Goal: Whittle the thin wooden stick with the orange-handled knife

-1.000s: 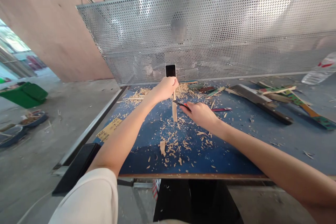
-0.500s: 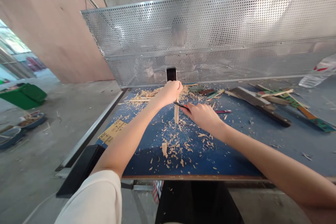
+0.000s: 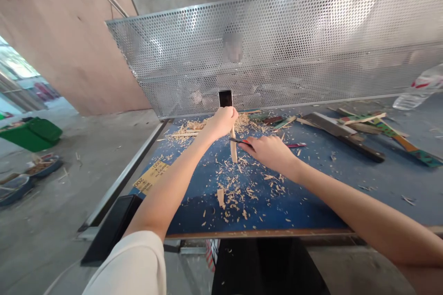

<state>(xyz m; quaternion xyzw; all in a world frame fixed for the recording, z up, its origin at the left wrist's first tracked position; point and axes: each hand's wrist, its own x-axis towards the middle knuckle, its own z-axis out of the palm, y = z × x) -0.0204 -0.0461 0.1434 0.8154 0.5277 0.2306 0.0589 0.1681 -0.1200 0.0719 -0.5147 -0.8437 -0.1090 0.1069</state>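
My left hand (image 3: 224,120) is closed around the upper end of a pale wooden stick (image 3: 234,151), whose lower end points down toward the blue tabletop (image 3: 197,193). In my right hand (image 3: 268,150) is a knife (image 3: 241,141) with a dark blade and some red on its handle. The blade lies across the stick, below my left fingers. Wood shavings (image 3: 233,191) are scattered beneath and in front of the stick, with a small wood offcut (image 3: 220,197) among them. Just beyond my left hand stands a phone (image 3: 225,98) with a dark screen.
A perforated metal panel (image 3: 277,50) closes off the table's back. To the right lie a saw (image 3: 342,136), painted wood strips (image 3: 398,136) and a plastic bottle (image 3: 418,87). Yellow sandpaper (image 3: 150,176) is by my left forearm. A red pen-like item (image 3: 296,145) lies behind my right hand.
Both hands keep their grips, with the blade still across the stick at slightly different angle. The whole view has shifted a little.
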